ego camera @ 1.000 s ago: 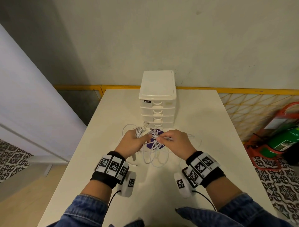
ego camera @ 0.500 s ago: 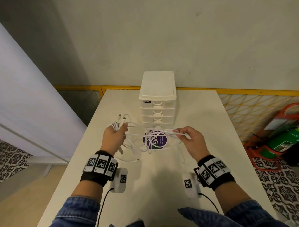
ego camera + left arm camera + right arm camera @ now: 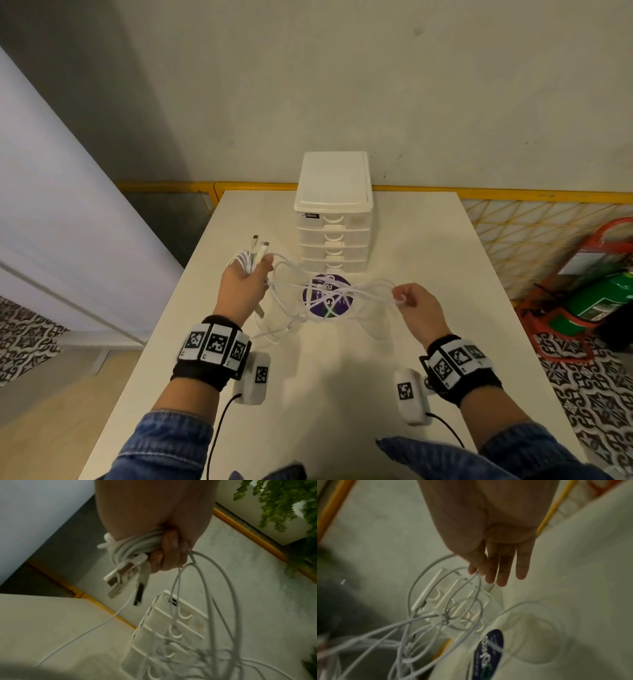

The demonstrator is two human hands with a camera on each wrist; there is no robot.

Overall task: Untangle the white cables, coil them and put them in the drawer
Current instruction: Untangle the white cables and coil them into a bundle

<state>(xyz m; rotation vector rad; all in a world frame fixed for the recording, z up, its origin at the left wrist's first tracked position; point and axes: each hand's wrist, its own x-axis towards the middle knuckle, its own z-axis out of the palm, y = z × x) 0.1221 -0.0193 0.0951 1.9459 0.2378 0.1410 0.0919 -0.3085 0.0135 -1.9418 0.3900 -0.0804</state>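
Observation:
My left hand (image 3: 255, 274) grips a bunched coil of white cables (image 3: 245, 260), with two USB plugs (image 3: 258, 245) sticking up out of the fist. In the left wrist view the fingers (image 3: 169, 553) curl round the bundle (image 3: 137, 543) and the plugs (image 3: 123, 574) hang below. My right hand (image 3: 399, 298) pinches several thin strands. The tangled cables (image 3: 329, 298) stretch between both hands, above the table. In the right wrist view, thumb and forefinger (image 3: 475, 570) pinch a loop and the knot (image 3: 446, 616) hangs below. The white drawer unit (image 3: 334, 219) stands behind, all drawers closed.
A round purple sticker (image 3: 325, 299) lies on the white table (image 3: 342, 394) in front of the drawer unit. A yellow rail (image 3: 513, 197) runs behind the table. A green fire extinguisher (image 3: 603, 298) in an orange stand sits on the floor at right.
Both hands have moved apart from the middle, the left up and to the left with its bundle, the right to the right. The tangle is lifted and stretched out between them.

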